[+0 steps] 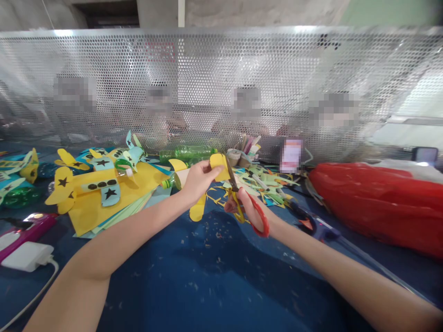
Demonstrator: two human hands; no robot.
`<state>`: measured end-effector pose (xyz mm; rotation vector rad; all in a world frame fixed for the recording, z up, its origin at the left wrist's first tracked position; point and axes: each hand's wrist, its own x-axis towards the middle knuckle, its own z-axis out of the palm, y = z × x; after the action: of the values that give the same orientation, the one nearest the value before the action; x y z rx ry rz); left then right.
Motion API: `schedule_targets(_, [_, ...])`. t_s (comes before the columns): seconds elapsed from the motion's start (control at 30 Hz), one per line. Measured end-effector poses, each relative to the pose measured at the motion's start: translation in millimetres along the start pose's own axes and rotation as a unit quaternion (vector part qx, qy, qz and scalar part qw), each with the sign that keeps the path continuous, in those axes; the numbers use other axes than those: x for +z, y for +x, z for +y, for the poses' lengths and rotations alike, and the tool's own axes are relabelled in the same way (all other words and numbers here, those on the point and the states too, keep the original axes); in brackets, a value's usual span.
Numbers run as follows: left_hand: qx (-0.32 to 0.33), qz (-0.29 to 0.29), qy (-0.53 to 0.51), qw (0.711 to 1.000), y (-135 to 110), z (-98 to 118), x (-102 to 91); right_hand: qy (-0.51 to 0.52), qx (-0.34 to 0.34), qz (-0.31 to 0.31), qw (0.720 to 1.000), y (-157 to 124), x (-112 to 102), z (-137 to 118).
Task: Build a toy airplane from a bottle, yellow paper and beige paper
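My left hand [200, 179] pinches a small piece of yellow paper [219, 166] with a rounded end, held above the table. The fingers of my right hand [247, 207] are in the handles of a pair of scissors [261, 221], one handle red and one yellow. Their dark blades point up and lie along the right edge of the yellow paper. Below my left hand a yellow paper shape [198, 210] with a rounded end shows on the blue table. Just behind that hand lies a clear bottle with a green cap [169, 183], partly hidden.
Bottle planes [97, 182] and stacked coloured paper [121, 212] lie left, near a power strip [26, 233] with a white charger [29, 256]. Paper scraps [266, 182], a glue gun [321, 226] and a red plastic bag [380, 203] are right. People sit behind a perforated metal screen [207, 69].
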<state>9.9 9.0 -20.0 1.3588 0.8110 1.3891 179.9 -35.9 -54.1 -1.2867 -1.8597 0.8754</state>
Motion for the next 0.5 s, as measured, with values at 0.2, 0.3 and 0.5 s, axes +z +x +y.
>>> schedule_targets(0.2, [-0.004, -0.011, 0.004, 1.000, 0.3, -1.7, -0.1, 0.053, 0.024, 0.000, 0.998, -0.5, 0.1, -2.4])
schedule_targets(0.3, [-0.019, -0.016, -0.007, 1.000, -0.2, -0.1, 0.8, 0.069, 0.030, 0.008, 0.997, 0.2, 0.6, -2.0])
schedule_targets(0.5, [-0.041, -0.010, -0.006, 0.999, -1.1, 1.1, 1.3, 0.026, -0.007, 0.010, 1.000, 0.7, 1.1, 3.2])
